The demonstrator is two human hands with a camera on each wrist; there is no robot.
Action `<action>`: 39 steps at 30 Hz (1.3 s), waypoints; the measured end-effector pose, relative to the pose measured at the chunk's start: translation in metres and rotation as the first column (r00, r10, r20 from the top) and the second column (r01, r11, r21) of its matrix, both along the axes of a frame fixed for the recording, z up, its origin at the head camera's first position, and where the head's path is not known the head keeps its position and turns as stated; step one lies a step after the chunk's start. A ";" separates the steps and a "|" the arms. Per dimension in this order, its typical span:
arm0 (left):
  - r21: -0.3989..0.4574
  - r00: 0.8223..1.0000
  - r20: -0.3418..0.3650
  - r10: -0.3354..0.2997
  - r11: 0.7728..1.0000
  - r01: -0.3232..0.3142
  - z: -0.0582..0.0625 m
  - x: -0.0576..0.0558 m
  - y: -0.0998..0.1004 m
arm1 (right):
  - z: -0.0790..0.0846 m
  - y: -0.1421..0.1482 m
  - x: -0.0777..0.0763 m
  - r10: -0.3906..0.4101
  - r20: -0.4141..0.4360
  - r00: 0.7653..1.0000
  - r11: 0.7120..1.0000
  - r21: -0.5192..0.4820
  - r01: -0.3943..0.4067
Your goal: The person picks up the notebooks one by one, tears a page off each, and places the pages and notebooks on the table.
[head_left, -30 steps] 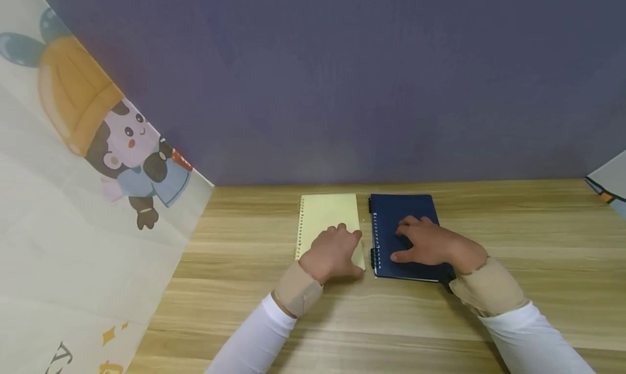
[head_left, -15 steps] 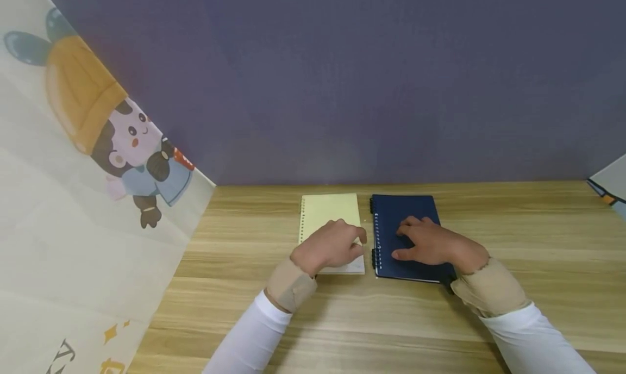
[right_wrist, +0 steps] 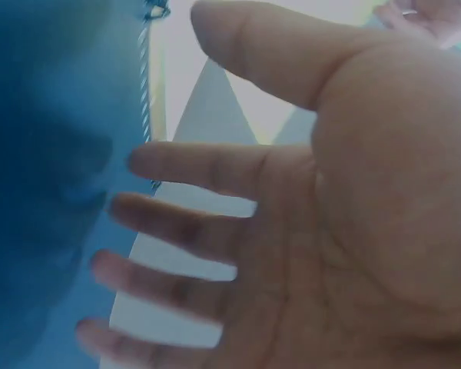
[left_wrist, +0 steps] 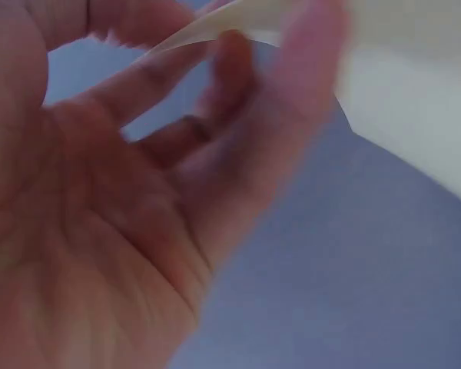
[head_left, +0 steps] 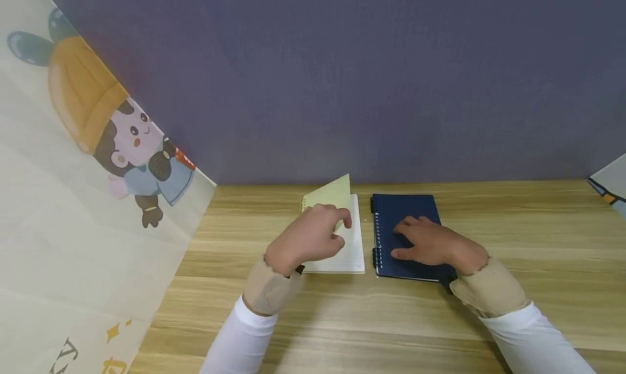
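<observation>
My left hand (head_left: 309,237) pinches the pale yellow cover (head_left: 333,193) of a spiral notebook between thumb and fingers. That cover stands raised and tilted toward its left-side binding, and a white lined page (head_left: 353,251) shows below it. In the left wrist view, the thin cover (left_wrist: 422,100) runs between the thumb and the fingers. To the right lies a dark blue spiral notebook (head_left: 406,204), closed and flat. My right hand (head_left: 432,244) rests on it with fingers spread; the right wrist view shows the fingertips against the blue cover (right_wrist: 46,154).
Both notebooks lie side by side on a wood-grain table (head_left: 391,330), with a narrow gap between them. A dark grey-blue wall (head_left: 342,80) rises behind the table's far edge. On the left stands a white panel (head_left: 49,243) with a cartoon figure.
My left hand has taken hold of the yellow cover and lifted it up and leftward, uncovering the white page. The right hand has stayed put on the blue notebook.
</observation>
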State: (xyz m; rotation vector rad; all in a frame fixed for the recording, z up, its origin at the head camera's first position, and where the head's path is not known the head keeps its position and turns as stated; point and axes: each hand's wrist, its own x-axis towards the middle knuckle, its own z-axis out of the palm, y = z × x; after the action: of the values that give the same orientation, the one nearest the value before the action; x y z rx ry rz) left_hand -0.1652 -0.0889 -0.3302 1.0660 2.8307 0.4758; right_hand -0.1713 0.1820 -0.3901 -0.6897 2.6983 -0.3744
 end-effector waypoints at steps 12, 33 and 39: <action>-0.024 0.966 0.004 0.257 0.966 -0.257 0.042 0.013 -0.069 | 0.000 -0.070 0.010 0.183 -0.077 0.980 0.978 -0.092 -0.190; -0.173 0.793 0.318 0.519 0.854 -0.490 -0.027 -0.046 -0.170 | -0.009 -0.085 0.008 0.169 -0.012 0.986 0.985 -0.045 -0.170; -0.081 0.863 0.288 0.415 0.909 -0.409 -0.037 -0.052 -0.132 | -0.008 -0.085 0.008 0.171 -0.020 0.985 0.984 -0.053 -0.172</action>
State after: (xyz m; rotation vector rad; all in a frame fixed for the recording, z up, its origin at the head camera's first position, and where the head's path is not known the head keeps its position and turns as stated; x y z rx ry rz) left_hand -0.2174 -0.2205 -0.3670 0.3304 2.7649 0.5833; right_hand -0.1630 0.0970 -0.3981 -0.9364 2.6257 -0.4013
